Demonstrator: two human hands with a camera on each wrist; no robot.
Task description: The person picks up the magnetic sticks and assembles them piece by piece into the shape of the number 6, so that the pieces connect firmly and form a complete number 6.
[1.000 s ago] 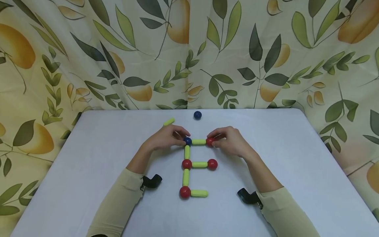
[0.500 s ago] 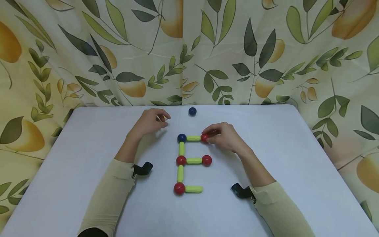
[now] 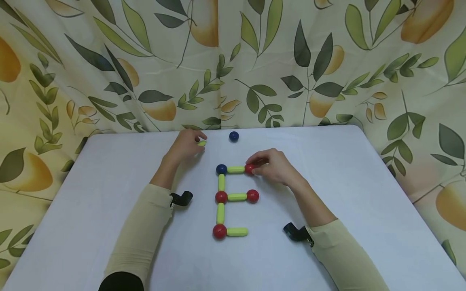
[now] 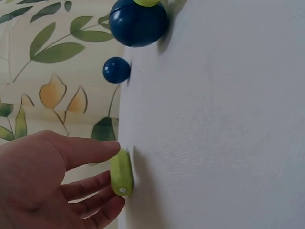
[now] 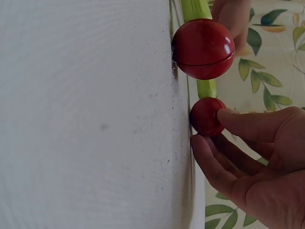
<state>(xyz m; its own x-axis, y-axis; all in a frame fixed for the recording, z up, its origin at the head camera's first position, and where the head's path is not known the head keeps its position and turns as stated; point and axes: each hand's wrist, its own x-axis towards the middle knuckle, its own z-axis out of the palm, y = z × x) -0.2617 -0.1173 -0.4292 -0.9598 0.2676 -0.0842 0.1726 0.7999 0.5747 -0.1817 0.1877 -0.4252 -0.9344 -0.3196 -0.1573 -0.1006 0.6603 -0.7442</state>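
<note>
At the table's back edge my left hand (image 3: 186,144) pinches a loose yellow-green stick (image 4: 122,174), thumb at one end and fingers at the other. My right hand (image 3: 273,166) holds a red ball (image 5: 207,116) between thumb and fingers, at the right end of the figure's top bar. The figure lies flat, made of balls and sticks. Its top left corner is a blue ball (image 3: 221,169). Below come a middle red ball (image 3: 221,197), with a stick and another red ball (image 3: 253,196) to its right, and a bottom red ball (image 3: 220,231) with a bare-ended stick (image 3: 237,232).
A loose blue ball (image 3: 234,136) lies near the back edge, between and beyond the hands. The white table (image 3: 309,266) meets a leaf-patterned curtain (image 3: 269,64) behind. Black wrist cameras hang from both sleeves.
My left hand has left the blue corner ball and gone back and left to the loose stick, which it now grips. The right hand stays on the red ball. The head view shifts slightly.
</note>
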